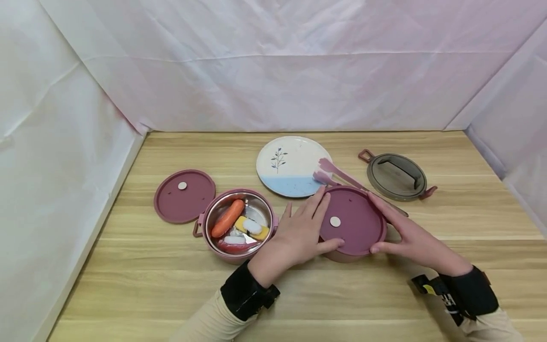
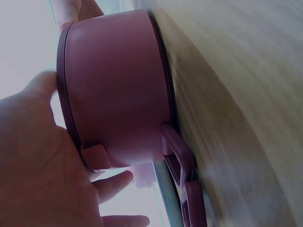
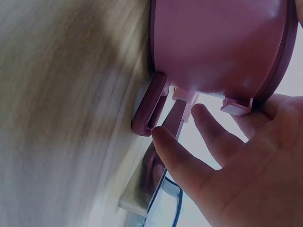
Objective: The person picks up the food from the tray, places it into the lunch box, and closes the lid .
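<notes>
A round plum-coloured lid [image 1: 356, 221] with a pale button sits on a pink pot [image 2: 116, 85]. My left hand [image 1: 295, 240] rests on the lid's left side, thumb along the front and fingers reaching toward the far rim. At the right rim is my right hand [image 1: 412, 240], thumb at the near edge and fingers spread fairly straight along the side. In the right wrist view, two of its fingers extend beside the pot's loop handle [image 3: 151, 106]. Left of the hands stands an uncovered pink pot [image 1: 232, 259] with a sausage [image 1: 228, 218] and other food pieces inside.
A second plum lid [image 1: 183, 197] lies flat at the left. Behind the pots is a white-and-blue plate [image 1: 284, 166], with pink tongs [image 1: 348, 178] lying partly over it. A grey-brown glass lid or pan [image 1: 397, 176] with red handles sits at the back right. White cloth walls enclose the table.
</notes>
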### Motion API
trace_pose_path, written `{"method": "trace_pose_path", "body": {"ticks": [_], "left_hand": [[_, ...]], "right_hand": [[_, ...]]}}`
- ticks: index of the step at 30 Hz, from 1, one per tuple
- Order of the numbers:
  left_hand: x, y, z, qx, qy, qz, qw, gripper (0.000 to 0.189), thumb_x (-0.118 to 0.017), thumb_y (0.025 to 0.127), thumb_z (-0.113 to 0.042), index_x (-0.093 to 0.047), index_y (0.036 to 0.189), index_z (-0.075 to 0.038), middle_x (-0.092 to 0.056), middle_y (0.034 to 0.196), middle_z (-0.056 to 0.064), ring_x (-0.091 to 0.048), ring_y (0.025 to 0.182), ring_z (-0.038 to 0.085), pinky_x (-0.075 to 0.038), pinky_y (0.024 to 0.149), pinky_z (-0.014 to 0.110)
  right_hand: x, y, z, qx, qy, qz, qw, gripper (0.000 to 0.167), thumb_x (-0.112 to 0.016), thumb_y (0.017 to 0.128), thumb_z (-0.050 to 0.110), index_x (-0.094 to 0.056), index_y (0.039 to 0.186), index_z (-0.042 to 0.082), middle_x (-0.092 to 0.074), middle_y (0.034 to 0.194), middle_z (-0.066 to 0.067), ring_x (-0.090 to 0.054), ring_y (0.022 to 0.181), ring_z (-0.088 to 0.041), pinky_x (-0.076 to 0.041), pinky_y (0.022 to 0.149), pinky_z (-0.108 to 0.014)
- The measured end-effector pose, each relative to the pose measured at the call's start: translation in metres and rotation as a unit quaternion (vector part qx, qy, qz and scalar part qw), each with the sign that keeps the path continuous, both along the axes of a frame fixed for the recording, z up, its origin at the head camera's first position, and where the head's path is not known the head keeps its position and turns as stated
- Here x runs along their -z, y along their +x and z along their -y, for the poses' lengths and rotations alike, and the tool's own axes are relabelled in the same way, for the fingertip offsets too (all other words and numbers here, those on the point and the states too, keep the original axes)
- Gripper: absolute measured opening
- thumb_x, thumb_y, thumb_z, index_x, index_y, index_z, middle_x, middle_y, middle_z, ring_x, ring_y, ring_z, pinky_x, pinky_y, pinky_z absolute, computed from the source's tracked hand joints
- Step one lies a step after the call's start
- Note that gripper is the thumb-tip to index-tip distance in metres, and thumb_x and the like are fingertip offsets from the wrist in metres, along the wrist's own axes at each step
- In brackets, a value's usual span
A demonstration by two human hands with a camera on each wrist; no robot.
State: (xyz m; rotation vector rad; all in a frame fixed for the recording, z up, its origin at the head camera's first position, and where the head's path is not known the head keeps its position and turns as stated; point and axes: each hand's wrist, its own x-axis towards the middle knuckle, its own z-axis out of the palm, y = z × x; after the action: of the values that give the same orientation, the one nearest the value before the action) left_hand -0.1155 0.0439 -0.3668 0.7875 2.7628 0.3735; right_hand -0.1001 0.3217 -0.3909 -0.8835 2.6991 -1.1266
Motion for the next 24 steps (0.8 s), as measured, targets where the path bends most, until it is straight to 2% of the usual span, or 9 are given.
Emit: {"method": "trace_pose_path", "body": {"ticks": [7, 12, 16, 24], "left_hand": [[0.0023, 0.0018, -0.0005, -0.011, -0.006, 0.001, 0.9999, 0.113, -0.054, 0.081, -0.080, 0.000, 0.162, -0.022, 0.008, 0.170, -0.005, -0.011, 0.157, 0.016, -0.019, 0.123, 0.061], [0.0033, 0.0026, -0.0009, -0.014, -0.002, -0.002, 0.9999, 0.113, -0.055, 0.080, -0.080, -0.002, 0.162, -0.023, 0.008, 0.170, -0.005, -0.012, 0.157, 0.018, -0.021, 0.123, 0.060], [0.0029, 0.0035, -0.0016, -0.013, -0.001, 0.000, 0.9999, 0.112, -0.055, 0.081, -0.079, -0.003, 0.162, -0.023, 0.008, 0.170, -0.004, -0.014, 0.156, 0.019, -0.024, 0.122, 0.059], [0.0003, 0.0045, -0.0033, -0.010, -0.002, -0.012, 0.9999, 0.111, -0.055, 0.081, -0.078, -0.004, 0.162, -0.023, 0.005, 0.170, -0.001, -0.013, 0.157, 0.020, -0.027, 0.123, 0.054]], "right_hand": [[-0.0016, 0.0005, 0.0010, 0.002, -0.001, 0.006, 1.0000, 0.107, -0.083, 0.078, 0.009, -0.015, 0.161, 0.013, -0.018, 0.165, -0.023, -0.014, 0.145, 0.016, -0.021, 0.107, 0.003], [-0.0029, 0.0000, 0.0024, -0.003, -0.003, -0.009, 1.0000, 0.107, -0.083, 0.077, 0.009, -0.016, 0.161, 0.011, -0.020, 0.163, -0.024, -0.015, 0.145, 0.016, -0.022, 0.107, 0.003], [-0.0019, 0.0009, 0.0020, 0.005, 0.002, 0.000, 1.0000, 0.107, -0.083, 0.077, 0.007, -0.016, 0.161, 0.010, -0.020, 0.163, -0.026, -0.016, 0.144, 0.017, -0.023, 0.107, 0.002], [-0.0031, 0.0005, 0.0003, 0.014, 0.004, 0.014, 0.9998, 0.107, -0.083, 0.078, 0.009, -0.016, 0.161, 0.013, -0.020, 0.164, -0.021, -0.017, 0.142, 0.019, -0.024, 0.105, 0.003]]}}
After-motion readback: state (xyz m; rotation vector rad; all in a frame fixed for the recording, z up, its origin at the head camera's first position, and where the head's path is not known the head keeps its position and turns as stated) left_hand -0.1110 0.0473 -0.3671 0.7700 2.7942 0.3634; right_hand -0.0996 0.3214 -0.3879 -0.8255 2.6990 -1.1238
